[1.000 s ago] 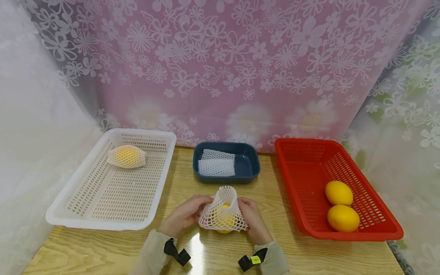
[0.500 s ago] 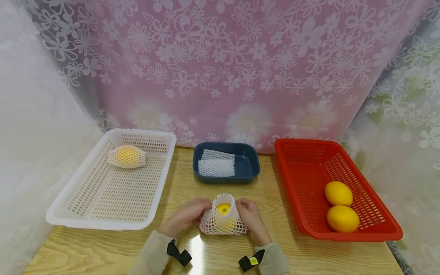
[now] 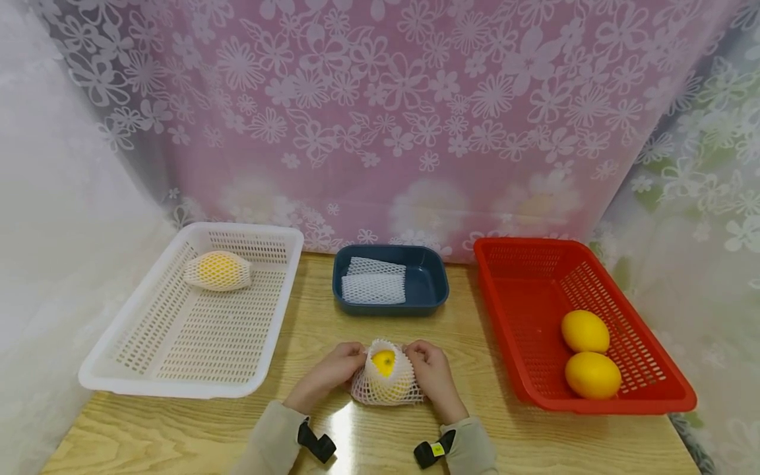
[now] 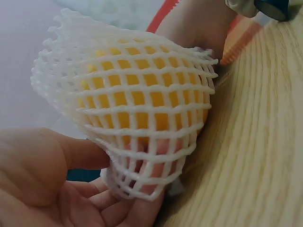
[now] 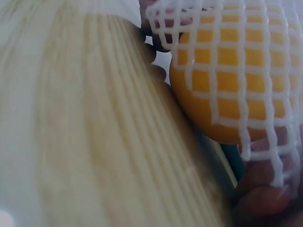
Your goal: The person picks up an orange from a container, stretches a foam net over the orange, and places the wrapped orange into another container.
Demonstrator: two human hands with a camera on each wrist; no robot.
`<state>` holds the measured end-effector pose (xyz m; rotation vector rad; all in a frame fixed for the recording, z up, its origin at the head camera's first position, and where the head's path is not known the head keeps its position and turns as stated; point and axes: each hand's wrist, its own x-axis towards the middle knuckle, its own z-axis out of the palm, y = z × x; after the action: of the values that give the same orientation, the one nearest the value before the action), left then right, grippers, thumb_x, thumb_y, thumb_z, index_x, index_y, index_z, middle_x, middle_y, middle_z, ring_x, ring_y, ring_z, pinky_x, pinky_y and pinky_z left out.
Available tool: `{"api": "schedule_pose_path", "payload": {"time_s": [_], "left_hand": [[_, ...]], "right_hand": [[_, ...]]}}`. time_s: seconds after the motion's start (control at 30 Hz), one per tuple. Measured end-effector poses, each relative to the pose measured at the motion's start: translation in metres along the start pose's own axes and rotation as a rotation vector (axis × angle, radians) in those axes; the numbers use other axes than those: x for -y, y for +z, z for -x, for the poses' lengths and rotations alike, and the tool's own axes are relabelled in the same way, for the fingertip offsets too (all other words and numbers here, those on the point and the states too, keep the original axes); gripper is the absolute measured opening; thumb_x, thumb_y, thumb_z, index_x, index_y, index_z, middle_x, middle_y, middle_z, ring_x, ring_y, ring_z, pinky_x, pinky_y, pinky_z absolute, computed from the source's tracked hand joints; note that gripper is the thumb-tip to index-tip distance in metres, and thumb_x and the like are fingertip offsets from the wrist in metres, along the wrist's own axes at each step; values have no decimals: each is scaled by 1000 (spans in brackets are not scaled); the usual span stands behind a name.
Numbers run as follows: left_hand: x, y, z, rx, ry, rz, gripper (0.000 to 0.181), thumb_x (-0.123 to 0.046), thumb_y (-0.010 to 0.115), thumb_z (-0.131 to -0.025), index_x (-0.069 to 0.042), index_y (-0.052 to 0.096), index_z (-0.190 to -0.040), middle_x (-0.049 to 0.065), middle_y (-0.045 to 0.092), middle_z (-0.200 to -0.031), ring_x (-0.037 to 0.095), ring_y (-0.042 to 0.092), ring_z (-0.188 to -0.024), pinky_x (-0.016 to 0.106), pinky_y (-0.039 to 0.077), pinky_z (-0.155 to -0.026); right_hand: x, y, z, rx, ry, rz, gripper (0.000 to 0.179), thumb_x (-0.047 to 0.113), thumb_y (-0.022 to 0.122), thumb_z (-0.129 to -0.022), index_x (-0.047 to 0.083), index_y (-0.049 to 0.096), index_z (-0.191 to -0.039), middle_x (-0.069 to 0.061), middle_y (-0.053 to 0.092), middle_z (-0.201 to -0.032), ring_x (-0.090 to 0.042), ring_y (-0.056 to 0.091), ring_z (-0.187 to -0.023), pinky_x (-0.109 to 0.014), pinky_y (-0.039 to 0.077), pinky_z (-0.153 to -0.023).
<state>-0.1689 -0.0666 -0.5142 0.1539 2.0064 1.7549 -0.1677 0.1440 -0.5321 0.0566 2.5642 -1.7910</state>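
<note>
A white foam fruit net (image 3: 388,389) covers most of a yellow lemon-like fruit (image 3: 384,361) on the wooden table, whose stem end shows through the net's top opening. My left hand (image 3: 332,371) pinches the net at its left side; in the left wrist view the thumb lies outside the mesh and fingertips (image 4: 165,156) show through it. On the opposite side my right hand (image 3: 436,379) pinches the net between thumb and fingers. In the right wrist view, the fruit's lower side (image 5: 199,116) bulges out below the net's edge, close to the tabletop.
At the left, a white basket (image 3: 178,386) holds one netted yellow fruit (image 3: 218,270). A dark blue tray (image 3: 427,284) behind the hands contains folded foam nets (image 3: 374,289). Two bare yellow fruits (image 3: 592,375) lie in the red basket (image 3: 522,330) at the right.
The net has come down over the fruit, so the top of the fruit now shows in its opening. Both hands have shifted slightly, still pinching the net's sides.
</note>
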Motion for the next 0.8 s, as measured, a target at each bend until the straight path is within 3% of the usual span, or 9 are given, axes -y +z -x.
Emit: {"api": "schedule_pose_path", "payload": {"time_s": [0.13, 0.27, 0.37, 0.47, 0.53, 0.6, 0.7, 0.8], "left_hand": [[1, -2, -1, -56, 93, -67, 12, -5, 55, -98, 4, 58, -91, 0, 47, -61, 10, 41, -49, 23, 38, -44], [-2, -4, 2, -49, 91, -98, 8, -5, 57, -97, 4, 56, -97, 1, 50, -59, 11, 44, -43, 23, 41, -42], [-6, -6, 6, -74, 97, -172, 10, -7, 61, -95, 1, 56, -98, 5, 56, -63, 14, 50, -44, 26, 45, -43], [-9, -7, 7, -150, 168, -301, 12, -8, 63, -92, -1, 58, -100, 5, 60, -71, 15, 55, -51, 29, 48, -49], [-10, -9, 7, -161, 241, -347, 18, -9, 62, -91, -2, 59, -108, 5, 63, -84, 16, 58, -65, 30, 50, -61], [-10, -10, 7, -82, 342, -314, 33, -8, 59, -90, -2, 56, -122, 8, 63, -105, 21, 61, -85, 34, 51, -77], [-11, -11, 7, 167, 466, -133, 61, -3, 55, -83, -4, 41, -143, 15, 48, -139, 31, 50, -119, 41, 42, -99], [-10, -10, 6, 388, 562, -15, 84, 0, 54, -73, -4, 25, -152, 18, 28, -155, 34, 32, -136, 41, 30, -111]], "right_hand": [[-1, 0, 0, -27, -26, 8, 18, 14, 64, -97, 2, 70, -85, -2, 61, -71, -12, 51, -65, -24, 43, -60], [-3, 0, 1, -41, -48, 1, 19, 14, 65, -96, 1, 70, -84, -1, 58, -68, -13, 50, -64, -24, 42, -58], [-3, 1, 1, -53, -58, 7, 19, 15, 66, -95, 0, 70, -83, 0, 56, -66, -12, 49, -64, -23, 40, -57], [-2, 1, 1, -69, -59, 20, 20, 15, 67, -95, 0, 70, -83, 2, 54, -65, -12, 48, -63, -23, 40, -56], [-1, 1, 1, -79, -50, 31, 19, 15, 67, -95, 0, 70, -83, 2, 53, -64, -12, 47, -63, -23, 39, -56], [-1, 2, 1, -87, -46, 37, 19, 15, 66, -95, 0, 70, -84, 2, 52, -64, -12, 47, -63, -23, 38, -55], [-1, 2, 1, -92, -41, 42, 18, 13, 66, -96, 0, 70, -84, 1, 54, -64, -13, 48, -63, -23, 39, -55], [-2, 2, 1, -97, -43, 50, 16, 11, 65, -96, 0, 70, -85, -1, 59, -68, -13, 50, -65, -23, 42, -58]]}}
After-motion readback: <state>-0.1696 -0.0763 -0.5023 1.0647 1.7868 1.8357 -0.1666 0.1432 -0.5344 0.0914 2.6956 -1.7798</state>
